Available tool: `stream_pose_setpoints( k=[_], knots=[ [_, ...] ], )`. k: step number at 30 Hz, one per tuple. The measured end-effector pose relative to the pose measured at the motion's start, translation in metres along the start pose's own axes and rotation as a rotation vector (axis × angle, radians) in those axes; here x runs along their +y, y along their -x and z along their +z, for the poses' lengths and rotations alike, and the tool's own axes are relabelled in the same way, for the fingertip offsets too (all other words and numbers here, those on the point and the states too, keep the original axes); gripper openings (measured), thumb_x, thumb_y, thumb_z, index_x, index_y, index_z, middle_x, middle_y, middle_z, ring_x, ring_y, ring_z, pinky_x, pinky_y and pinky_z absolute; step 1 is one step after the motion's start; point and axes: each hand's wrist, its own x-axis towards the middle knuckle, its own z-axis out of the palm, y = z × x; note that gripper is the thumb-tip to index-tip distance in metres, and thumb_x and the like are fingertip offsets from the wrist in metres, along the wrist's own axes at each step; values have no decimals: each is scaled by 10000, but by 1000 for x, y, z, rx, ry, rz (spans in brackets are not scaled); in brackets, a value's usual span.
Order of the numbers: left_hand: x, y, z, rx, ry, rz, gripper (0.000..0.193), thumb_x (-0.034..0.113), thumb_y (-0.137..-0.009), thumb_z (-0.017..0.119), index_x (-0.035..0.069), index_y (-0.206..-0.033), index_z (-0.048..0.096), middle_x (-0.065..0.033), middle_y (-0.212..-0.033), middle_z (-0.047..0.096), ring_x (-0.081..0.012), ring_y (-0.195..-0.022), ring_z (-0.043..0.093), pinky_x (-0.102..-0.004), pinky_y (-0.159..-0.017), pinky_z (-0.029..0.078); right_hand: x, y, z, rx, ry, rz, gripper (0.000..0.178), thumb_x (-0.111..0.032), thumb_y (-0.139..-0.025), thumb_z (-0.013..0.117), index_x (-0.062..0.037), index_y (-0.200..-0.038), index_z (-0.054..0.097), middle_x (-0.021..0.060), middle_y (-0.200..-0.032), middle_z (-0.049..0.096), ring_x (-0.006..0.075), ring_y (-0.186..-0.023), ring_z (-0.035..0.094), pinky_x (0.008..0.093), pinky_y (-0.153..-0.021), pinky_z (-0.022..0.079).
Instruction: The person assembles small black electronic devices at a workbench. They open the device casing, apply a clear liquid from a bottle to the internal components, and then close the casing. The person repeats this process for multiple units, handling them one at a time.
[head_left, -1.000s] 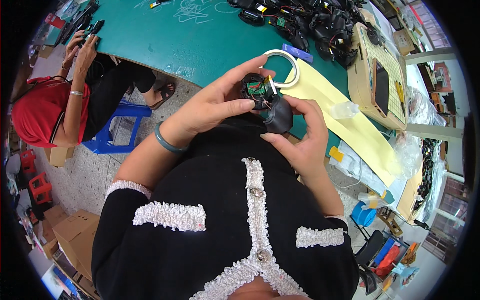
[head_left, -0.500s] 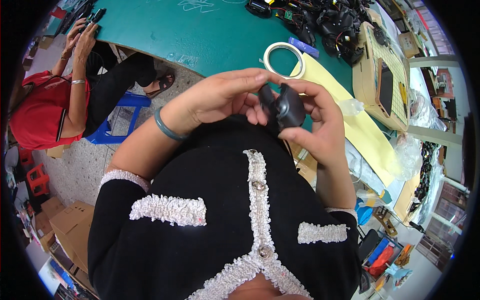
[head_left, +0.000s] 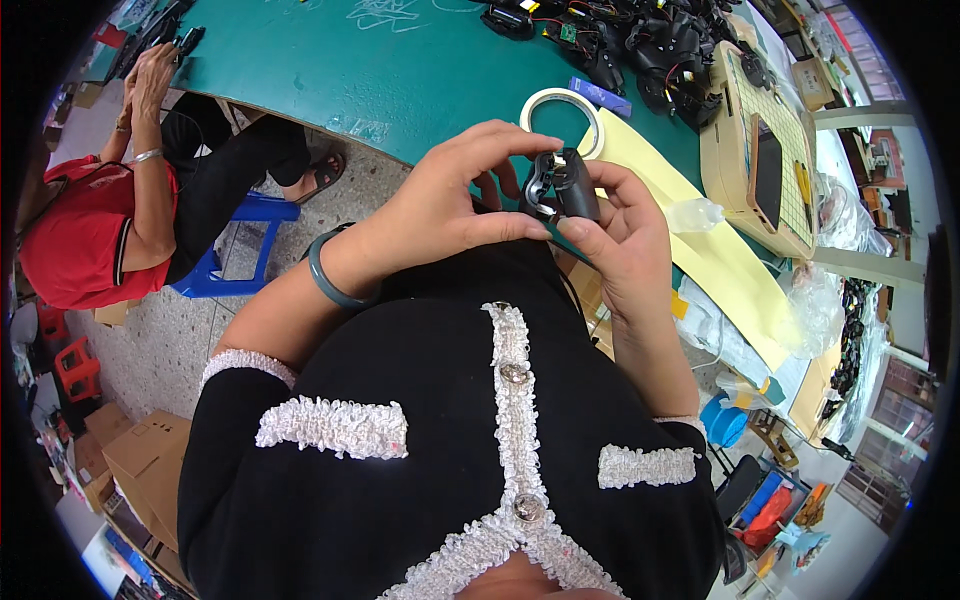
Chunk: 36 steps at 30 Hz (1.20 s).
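Over my lap, close to the green table's near edge, a small black plastic housing [head_left: 577,190] is held between my two hands. Its rounded, glossy side and a pale metallic part face up. My left hand [head_left: 462,192] grips its left side, fingertips on the far end and thumb at the near end. Around the right side curls my right hand [head_left: 634,222], with the thumb pressing near the bottom corner. What the housing has inside is too small to make out.
On the green table [head_left: 420,80] lie a roll of tape [head_left: 533,105], a blue box [head_left: 600,95], yellow paper [head_left: 735,275] and a heap of black parts with wires [head_left: 670,50]. A beige case [head_left: 740,150] carries a phone [head_left: 767,170]. Another person in red [head_left: 95,235] sits at the left.
The black housing has been turned over, so its metallic part now shows. My left hand has shifted from behind it to gripping its left side. The other person's hands moved slightly.
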Motion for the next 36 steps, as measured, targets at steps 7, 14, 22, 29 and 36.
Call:
stream_pose_setpoints(
  k=[7, 14, 22, 29, 36],
  knots=[
    [-8, 5, 3, 6, 644, -144, 712, 182, -765, 801, 25, -1383, 484, -90, -1327, 550, -196, -1216, 534, -337, -1026, 450, 11, 1, -12, -46, 88, -179, 645, -151, -660, 875, 8, -1198, 559, 75, -1127, 616, 166, -1031, 578, 318, -931, 437],
    [-1, 6, 7, 11, 771, -160, 717, 172, -805, 762, 11, -1422, 435, -108, -1398, 507, -203, -1282, 494, -358, -1091, 404, 19, 2, -18, -37, 210, -349, 685, -147, -619, 894, 8, -1199, 565, 92, -1168, 569, 189, -1048, 573, 329, -946, 437],
    [3, 6, 10, 2, 701, -114, 627, 169, -908, 642, 2, -1453, 382, -133, -1425, 466, -216, -1261, 511, -352, -1033, 454, 23, 4, -23, 72, 449, -523, 679, -142, -588, 900, -12, -1180, 593, 115, -1162, 576, 217, -1065, 583, 338, -916, 467],
    [21, 2, 14, 80, 973, -395, 499, 97, -964, 514, 11, -1443, 403, -135, -1320, 526, -174, -1051, 625, -315, -806, 572, 24, 5, -30, 78, 707, -653, 683, -110, -600, 871, 10, -1200, 569, 133, -1192, 517, 247, -1104, 547, 352, -957, 436],
    [20, -4, 24, 127, 697, -429, 437, 27, -917, 571, 54, -1352, 532, -54, -1114, 611, -86, -960, 611, -237, -775, 548, 24, 4, -21, 111, 785, -751, 653, -137, -579, 894, -35, -1159, 612, 128, -1113, 579, 266, -1032, 586, 348, -881, 481]
  ],
)
